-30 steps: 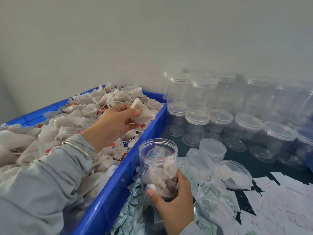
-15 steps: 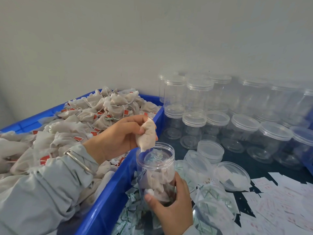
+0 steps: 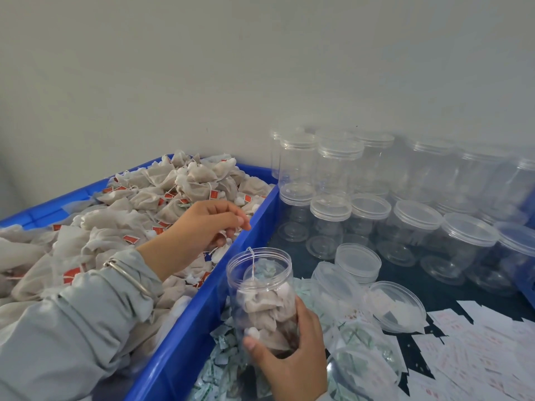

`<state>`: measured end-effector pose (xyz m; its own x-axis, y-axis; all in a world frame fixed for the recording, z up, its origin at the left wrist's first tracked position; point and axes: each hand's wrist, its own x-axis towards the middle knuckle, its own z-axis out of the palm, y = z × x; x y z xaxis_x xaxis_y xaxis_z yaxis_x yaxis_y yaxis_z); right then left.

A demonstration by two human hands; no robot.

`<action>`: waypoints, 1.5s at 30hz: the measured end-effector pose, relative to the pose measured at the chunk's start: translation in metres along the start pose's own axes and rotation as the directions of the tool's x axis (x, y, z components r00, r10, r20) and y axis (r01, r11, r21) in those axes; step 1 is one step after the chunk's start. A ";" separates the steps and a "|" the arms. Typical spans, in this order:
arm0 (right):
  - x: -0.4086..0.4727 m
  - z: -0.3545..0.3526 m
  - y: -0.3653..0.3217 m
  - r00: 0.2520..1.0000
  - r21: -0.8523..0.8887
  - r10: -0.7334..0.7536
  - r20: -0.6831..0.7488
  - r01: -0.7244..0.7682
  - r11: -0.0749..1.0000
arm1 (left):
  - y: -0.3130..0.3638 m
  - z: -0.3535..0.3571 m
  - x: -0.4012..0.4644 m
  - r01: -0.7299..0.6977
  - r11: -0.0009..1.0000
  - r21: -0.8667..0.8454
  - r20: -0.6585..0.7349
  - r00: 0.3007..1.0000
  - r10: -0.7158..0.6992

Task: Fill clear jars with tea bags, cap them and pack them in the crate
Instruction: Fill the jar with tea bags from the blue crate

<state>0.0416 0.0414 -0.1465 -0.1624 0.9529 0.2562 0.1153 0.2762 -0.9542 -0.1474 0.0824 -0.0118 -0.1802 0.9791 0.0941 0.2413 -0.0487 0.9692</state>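
Dark tabletop (image 3: 451, 293) carries clear jars (image 3: 411, 224) against grey wall (image 3: 260, 68).

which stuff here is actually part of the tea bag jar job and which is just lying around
In use:
- open jar, held by the right hand
- tea bags in the blue crate
- left hand over the tea bags
- empty capped jars
- loose lids

Lying about:
- small green sachets
- printed paper slips

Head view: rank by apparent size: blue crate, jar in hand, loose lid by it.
1. Blue crate
2. Jar, gripped by the right hand
3. Loose lid, though it lies farther from the camera
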 end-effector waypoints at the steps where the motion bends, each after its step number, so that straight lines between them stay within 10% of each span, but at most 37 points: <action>1: -0.001 0.000 -0.002 1.000 -0.001 -0.002 -0.005 0.002 1.000 | -0.002 0.001 0.000 0.013 0.989 0.146 -0.014 1.000 -0.012; 6: 0.003 -0.002 -0.012 0.996 0.108 -0.040 0.074 0.032 0.994 | -0.006 0.006 -0.002 0.016 0.908 0.418 0.172 0.980 -0.097; 14: 0.003 -0.004 -0.013 0.994 0.147 -0.067 0.081 0.054 0.988 | 0.004 0.009 -0.006 -0.079 0.736 0.672 0.058 0.997 0.054; 24: 0.005 0.003 -0.019 0.999 0.267 -0.014 0.042 0.002 0.964 | 0.018 0.012 -0.016 -0.074 0.983 0.166 0.178 0.983 0.044; 27: 0.009 0.003 -0.023 0.970 0.205 -0.106 -0.217 0.151 0.967 | 0.016 0.019 -0.020 -0.065 0.993 0.100 0.264 0.964 0.036; 34: 0.020 -0.013 -0.020 0.877 0.212 -0.467 -0.110 0.480 0.851 | 0.004 0.040 -0.026 -0.085 0.992 0.098 0.584 0.811 0.012; 45: 0.030 -0.044 -0.024 0.985 0.135 -0.068 -0.157 0.090 0.987 | 0.005 0.051 -0.026 -0.092 0.993 -0.074 0.207 0.973 0.106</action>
<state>0.0775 0.0687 -0.1087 -0.0144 0.9397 0.3417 -0.0336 0.3410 -0.9394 -0.0926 0.0666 -0.0209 0.0473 0.9880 0.1473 0.1857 -0.1536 0.9705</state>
